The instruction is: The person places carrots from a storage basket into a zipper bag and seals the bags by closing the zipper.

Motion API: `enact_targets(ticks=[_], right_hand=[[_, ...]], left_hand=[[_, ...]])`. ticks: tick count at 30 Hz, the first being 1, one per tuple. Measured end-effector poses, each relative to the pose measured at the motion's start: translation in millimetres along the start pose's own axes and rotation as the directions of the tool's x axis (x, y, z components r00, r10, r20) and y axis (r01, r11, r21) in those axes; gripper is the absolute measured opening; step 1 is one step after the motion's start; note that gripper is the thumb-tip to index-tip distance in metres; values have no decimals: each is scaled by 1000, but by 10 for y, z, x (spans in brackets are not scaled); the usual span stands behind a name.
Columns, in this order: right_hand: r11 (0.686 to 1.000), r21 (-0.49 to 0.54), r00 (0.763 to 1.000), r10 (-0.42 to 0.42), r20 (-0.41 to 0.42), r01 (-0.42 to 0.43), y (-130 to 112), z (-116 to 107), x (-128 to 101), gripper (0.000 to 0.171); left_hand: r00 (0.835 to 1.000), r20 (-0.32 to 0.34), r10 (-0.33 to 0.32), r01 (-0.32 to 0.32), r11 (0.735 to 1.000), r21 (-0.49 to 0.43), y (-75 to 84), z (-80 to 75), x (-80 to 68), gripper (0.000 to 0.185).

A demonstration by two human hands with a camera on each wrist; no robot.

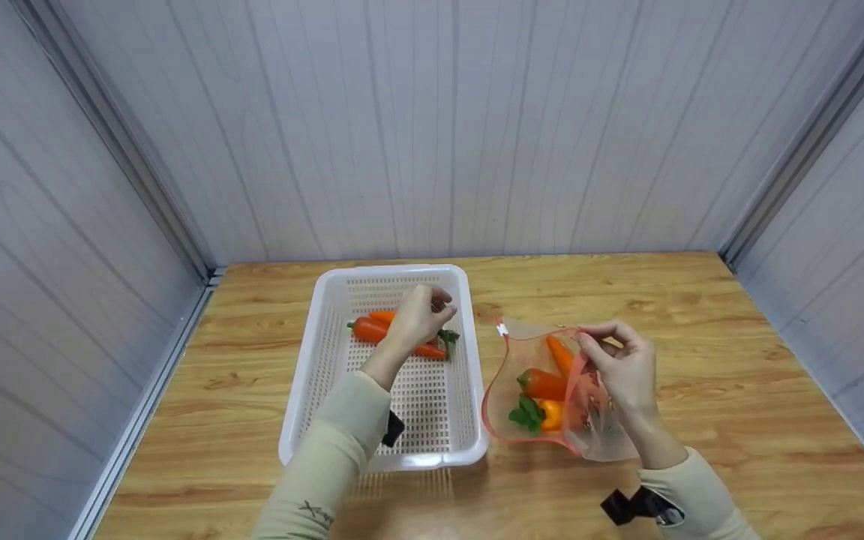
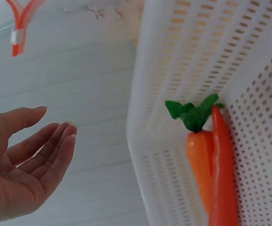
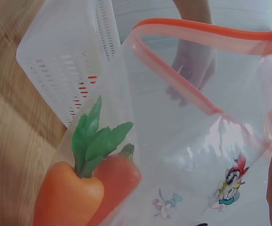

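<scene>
Here left hand [image 1: 418, 313] hovers spread above basket [image 1: 304, 390] carrots [image 1: 372, 330]; right hand [image 1: 623, 367] pinches bag [image 1: 533, 390] rim, carrots inside.

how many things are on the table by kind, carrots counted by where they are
Carrots in the basket: 2
Carrots in the bag: 3
White perforated basket: 1
Clear zip bag with orange rim: 1
Total: 7
The left hand hovers over the basket holding nothing; the right hand holds the bag's rim open.
</scene>
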State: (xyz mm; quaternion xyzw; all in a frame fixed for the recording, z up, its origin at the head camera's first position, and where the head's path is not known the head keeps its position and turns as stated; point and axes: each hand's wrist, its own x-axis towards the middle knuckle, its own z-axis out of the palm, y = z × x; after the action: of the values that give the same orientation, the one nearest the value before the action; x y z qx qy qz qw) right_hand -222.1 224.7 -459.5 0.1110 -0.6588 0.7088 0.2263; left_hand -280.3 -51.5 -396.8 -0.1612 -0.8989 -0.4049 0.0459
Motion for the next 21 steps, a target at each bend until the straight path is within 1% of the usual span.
enact_targets(ticks=[2,6,8,11,15,18,21], right_hand=[[1000,4,1000,8,0,-8,-9,-3,-7,28],[1000,-1,1000,24,-9,-24,-3,-9,-17,22],[1000,-1,1000,21,-6,-21,8,-16,-20,19],[1000,-1,1000,14,1,-14,13,-15,-24,20],[1000,8,1000,8,5,-8,8,9,-30,25],[1000,27,1000,4,7,-4,7,23,-32,28],[1000,25,1000,0,12,-1,30,14,-29,24]], left_hand=[[1000,2,-23,23,1000,19,-99,9,44,19],[995,11,-102,101,993,55,-304,26,136,23],[987,14,-159,158,985,70,-403,29,176,26],[971,12,-238,235,966,104,-550,26,216,30],[953,-8,-304,301,939,166,-760,10,226,34],[948,-19,-317,314,925,215,-909,-3,206,36],[949,-12,-314,306,915,264,-1028,-15,178,38]])
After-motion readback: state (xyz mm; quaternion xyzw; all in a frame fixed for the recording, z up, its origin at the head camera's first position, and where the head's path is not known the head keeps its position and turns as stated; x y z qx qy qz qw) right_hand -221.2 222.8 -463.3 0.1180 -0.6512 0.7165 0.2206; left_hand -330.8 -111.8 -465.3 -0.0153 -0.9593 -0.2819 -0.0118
